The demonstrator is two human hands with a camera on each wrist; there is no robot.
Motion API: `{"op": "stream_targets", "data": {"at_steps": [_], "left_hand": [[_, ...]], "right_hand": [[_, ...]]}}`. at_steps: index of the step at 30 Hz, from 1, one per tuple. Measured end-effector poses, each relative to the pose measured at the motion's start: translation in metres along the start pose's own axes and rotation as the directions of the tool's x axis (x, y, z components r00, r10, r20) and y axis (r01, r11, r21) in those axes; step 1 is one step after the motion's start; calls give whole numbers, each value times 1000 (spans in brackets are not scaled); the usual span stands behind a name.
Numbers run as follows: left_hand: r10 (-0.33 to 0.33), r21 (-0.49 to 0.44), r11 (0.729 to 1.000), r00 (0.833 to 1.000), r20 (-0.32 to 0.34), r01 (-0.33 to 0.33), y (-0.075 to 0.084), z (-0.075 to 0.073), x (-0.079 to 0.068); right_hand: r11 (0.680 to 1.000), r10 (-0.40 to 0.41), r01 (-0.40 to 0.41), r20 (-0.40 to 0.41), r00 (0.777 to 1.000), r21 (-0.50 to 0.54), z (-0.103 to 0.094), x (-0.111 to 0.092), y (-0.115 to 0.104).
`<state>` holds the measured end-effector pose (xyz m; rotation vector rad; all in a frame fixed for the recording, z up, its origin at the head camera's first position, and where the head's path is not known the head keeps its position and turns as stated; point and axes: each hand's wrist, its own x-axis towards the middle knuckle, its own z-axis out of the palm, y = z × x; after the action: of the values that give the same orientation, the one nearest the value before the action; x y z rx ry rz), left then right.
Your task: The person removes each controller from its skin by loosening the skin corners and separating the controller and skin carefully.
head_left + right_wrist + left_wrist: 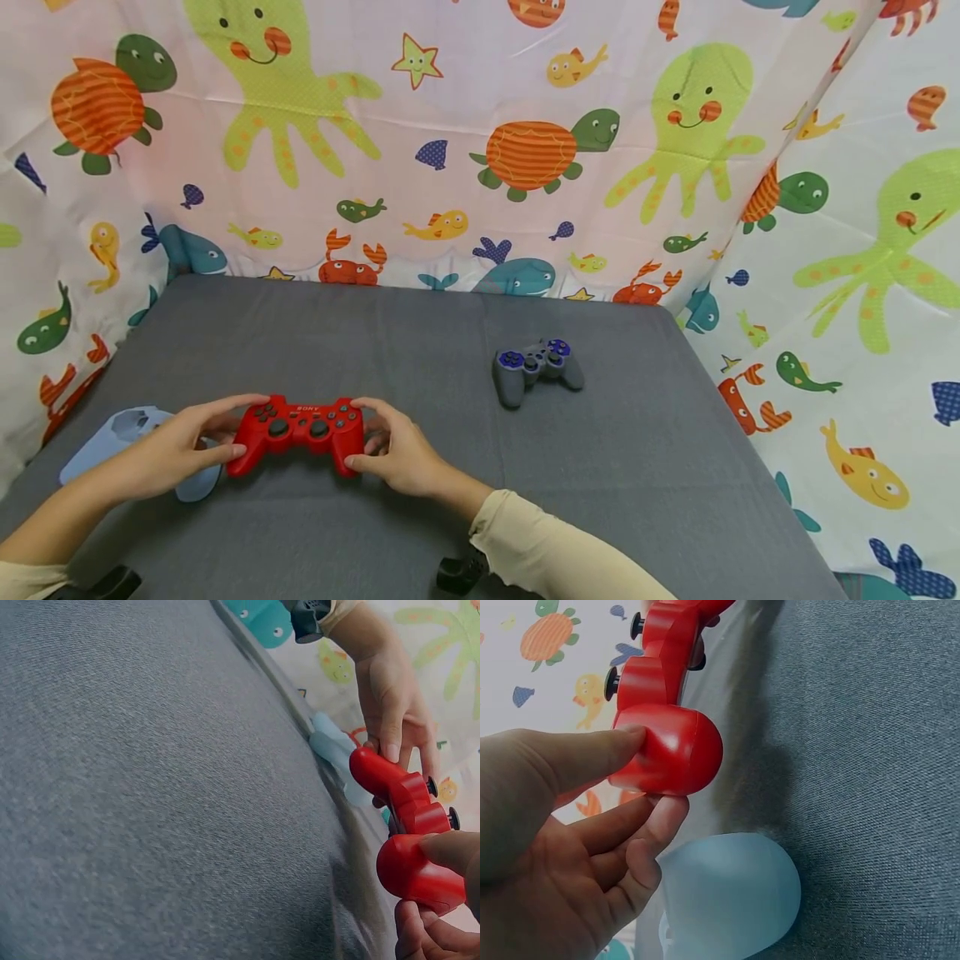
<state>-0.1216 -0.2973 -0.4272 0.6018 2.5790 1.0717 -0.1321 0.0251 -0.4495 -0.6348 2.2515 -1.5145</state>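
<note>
A red game controller point(302, 432) with black thumbsticks is held by both hands, raised over the grey cloth with a shadow beneath it in the wrist views. My left hand point(176, 446) pinches its left grip, thumb on the near side and fingers behind. At the other end, my right hand point(401, 446) holds the right grip between thumb and fingers. Below and behind the left hand lies a light-blue, controller-shaped cover point(198, 483) with an opening in its top, partly hidden by that hand; its rounded grip end point(731, 892) shows in the left wrist view.
A dark grey controller point(532, 367) with blue button areas lies on the table right of centre. Grey cloth point(637, 467) covers the table. Curtains point(465, 100) printed with sea animals hang at the back and sides. Black straps point(461, 573) sit at the wrists.
</note>
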Motion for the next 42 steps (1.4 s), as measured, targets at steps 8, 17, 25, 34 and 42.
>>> {"op": "stream_targets", "data": {"at_steps": [8, 17, 25, 34, 42], "left_hand": [[-30, -15, 999, 999, 17, 30, -3, 2, -4], [-67, -27, 997, 997, 48, 68, -4, 3, -10], [-78, -47, 996, 994, 80, 82, 1, 2, -14], [-104, -35, 994, 992, 70, 106, -1, 2, -16], [-124, 15, 992, 991, 41, 123, -3, 6, -17]], "right_hand": [[1000, 4, -4, 5, 1000, 19, 5, -2, 3], [997, 34, -35, 15, 999, 63, 10, -6, 0], [997, 38, -40, 29, 999, 59, 13, -7, 3], [997, 38, -41, 51, 998, 65, 15, -10, 4], [996, 36, -41, 63, 997, 76, 17, -11, 6]]}}
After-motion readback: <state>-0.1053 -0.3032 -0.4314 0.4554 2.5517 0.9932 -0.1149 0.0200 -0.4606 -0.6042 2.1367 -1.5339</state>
